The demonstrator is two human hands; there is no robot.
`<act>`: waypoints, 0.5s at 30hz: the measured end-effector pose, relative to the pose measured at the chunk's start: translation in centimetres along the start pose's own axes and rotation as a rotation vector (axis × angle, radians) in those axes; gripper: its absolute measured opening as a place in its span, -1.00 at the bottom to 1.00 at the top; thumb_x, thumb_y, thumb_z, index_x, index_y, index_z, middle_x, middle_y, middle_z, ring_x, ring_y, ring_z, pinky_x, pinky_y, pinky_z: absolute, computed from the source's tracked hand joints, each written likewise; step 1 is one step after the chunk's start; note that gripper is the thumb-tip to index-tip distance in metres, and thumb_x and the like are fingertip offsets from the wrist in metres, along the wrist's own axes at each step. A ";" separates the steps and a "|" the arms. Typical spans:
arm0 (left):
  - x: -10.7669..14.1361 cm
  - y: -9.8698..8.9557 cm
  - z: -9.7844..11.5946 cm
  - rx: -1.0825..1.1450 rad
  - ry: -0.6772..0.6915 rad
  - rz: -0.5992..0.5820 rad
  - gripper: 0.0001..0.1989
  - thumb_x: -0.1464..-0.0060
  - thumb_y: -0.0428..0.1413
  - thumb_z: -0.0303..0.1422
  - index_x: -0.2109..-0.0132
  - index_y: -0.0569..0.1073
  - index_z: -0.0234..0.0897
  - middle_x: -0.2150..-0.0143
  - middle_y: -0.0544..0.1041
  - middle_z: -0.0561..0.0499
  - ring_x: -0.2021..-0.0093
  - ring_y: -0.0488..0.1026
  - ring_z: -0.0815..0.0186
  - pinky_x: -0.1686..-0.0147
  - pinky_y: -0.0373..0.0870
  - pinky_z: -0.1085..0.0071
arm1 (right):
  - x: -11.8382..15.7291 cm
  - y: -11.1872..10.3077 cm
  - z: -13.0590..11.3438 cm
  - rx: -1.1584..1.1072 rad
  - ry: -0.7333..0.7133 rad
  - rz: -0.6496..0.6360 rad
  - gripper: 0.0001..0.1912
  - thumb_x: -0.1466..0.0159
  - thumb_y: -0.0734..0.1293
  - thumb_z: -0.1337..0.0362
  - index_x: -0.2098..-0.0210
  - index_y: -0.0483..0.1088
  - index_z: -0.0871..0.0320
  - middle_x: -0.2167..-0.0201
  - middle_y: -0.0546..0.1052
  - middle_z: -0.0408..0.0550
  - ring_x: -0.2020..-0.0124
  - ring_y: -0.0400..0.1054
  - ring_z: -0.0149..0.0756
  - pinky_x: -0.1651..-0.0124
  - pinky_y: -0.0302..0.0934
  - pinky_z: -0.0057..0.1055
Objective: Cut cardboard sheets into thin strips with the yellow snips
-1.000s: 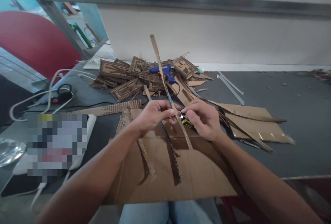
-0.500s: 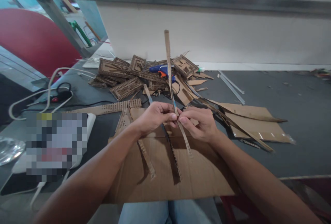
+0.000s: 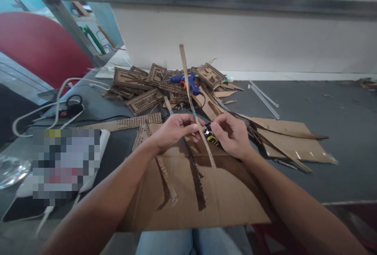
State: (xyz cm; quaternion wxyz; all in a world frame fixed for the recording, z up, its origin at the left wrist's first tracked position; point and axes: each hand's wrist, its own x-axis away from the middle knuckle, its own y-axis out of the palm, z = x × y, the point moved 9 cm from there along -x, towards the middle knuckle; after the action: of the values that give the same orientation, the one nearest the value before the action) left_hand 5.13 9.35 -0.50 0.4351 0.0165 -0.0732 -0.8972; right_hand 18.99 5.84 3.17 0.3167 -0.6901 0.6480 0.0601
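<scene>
A long narrow cardboard strip (image 3: 185, 70) with a small blue mark stands up at a slant over the work. My left hand (image 3: 179, 131) pinches it near the middle between thumb and fingers. Just right of the strip is my right hand (image 3: 231, 135), its thumb and fingertips pressed together; whatever they hold, if anything, is too small to make out. A black and yellow tool (image 3: 212, 139) shows between the hands, partly covered by the right one. Under both hands lies a large cardboard sheet (image 3: 235, 204), with a corrugated strip (image 3: 198, 184) and a curled strip (image 3: 167, 182) on it.
Behind the hands is a pile of cardboard panels (image 3: 144, 99) with a blue glue gun (image 3: 193, 84). Translucent glue sticks (image 3: 263, 99) and flat cardboard (image 3: 291, 139) lie to the right. White cables (image 3: 55, 109) and a blurred-out device (image 3: 66, 164) are at left.
My right hand has come away from the strip and moved slightly right, uncovering the black and yellow tool. The strip's top has dropped and tilted left in my left hand.
</scene>
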 end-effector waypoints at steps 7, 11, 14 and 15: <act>-0.1 -1.1 1.0 0.117 0.054 0.087 -0.66 -0.10 0.27 -0.23 0.03 0.53 -0.33 0.26 0.56 -0.03 0.40 0.50 0.40 0.45 0.47 0.51 | -1.6 -1.2 0.0 0.502 0.011 -0.180 -0.77 -0.30 0.34 0.14 0.41 0.33 0.12 0.59 0.40 -0.21 0.58 0.23 -0.43 0.45 0.08 -0.44; 0.2 -2.4 1.4 0.151 0.063 0.186 -0.68 -0.11 0.26 -0.25 0.03 0.55 -0.33 0.29 0.52 0.00 0.38 0.47 0.41 0.43 0.43 0.53 | -1.1 -0.3 0.2 0.711 -0.021 -0.382 -0.73 -0.26 0.38 0.05 0.35 0.36 0.12 0.45 0.50 -0.10 0.45 0.34 -0.29 0.39 0.11 -0.38; 0.3 -3.3 1.5 0.168 0.075 0.241 -0.67 -0.12 0.25 -0.26 0.02 0.56 -0.33 0.30 0.49 0.01 0.39 0.43 0.43 0.45 0.40 0.54 | -1.1 -0.5 0.6 0.795 -0.046 -0.354 -0.80 -0.29 0.35 0.12 0.23 0.39 0.13 0.24 0.53 0.04 0.21 0.42 -0.12 0.21 0.24 -0.28; 0.3 -3.6 1.6 0.174 0.085 0.256 -0.67 -0.12 0.24 -0.26 0.01 0.56 -0.33 0.29 0.48 0.01 0.38 0.42 0.43 0.45 0.40 0.55 | -1.1 -0.7 0.8 0.807 -0.053 -0.346 -0.82 -0.30 0.34 0.17 0.17 0.40 0.14 0.17 0.53 0.08 0.12 0.41 -0.06 0.13 0.26 -0.23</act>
State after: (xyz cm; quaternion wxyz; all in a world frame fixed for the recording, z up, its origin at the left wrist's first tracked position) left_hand 2.02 11.52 0.60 0.5457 0.0827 -0.1337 -0.8231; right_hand 19.71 7.20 3.30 0.5828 -0.6078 0.4859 -0.2340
